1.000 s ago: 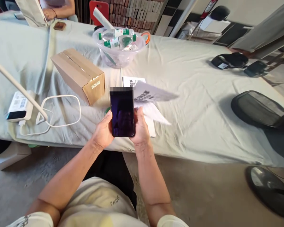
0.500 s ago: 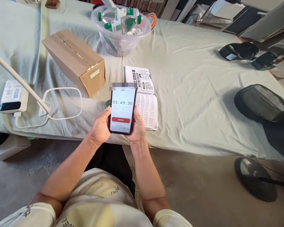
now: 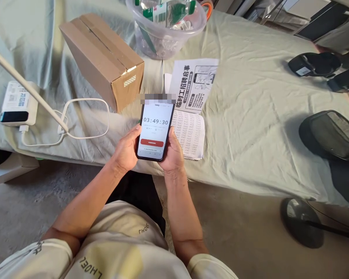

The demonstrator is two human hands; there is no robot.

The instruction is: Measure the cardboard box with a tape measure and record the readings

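Observation:
Both my hands hold a smartphone (image 3: 155, 130) upright near the table's front edge, its lit screen facing me with a timer at 03:49:30 and a red button. My left hand (image 3: 127, 150) grips its left side, thumb along the edge. On the opposite side my right hand (image 3: 174, 153) is closed round the phone; the fingers behind it are hidden. Just beyond and right of the phone lies an open booklet (image 3: 190, 133) with columns of small print. Its printed upper page (image 3: 196, 83) is raised at an angle. A green thing behind the phone is mostly covered.
A cardboard box (image 3: 104, 58) stands behind my left hand. Beyond it is a clear plastic basin (image 3: 165, 37) with bottles. At left are a white power bank (image 3: 19, 102) and a looped white cable (image 3: 107, 120). Black equipment (image 3: 315, 64) and a mesh-backed chair (image 3: 331, 133) are at right.
The booklet's upper page has lifted from lying nearly flat. The camera view has shifted, so table items sit elsewhere in the picture. Both hands keep their hold on the phone.

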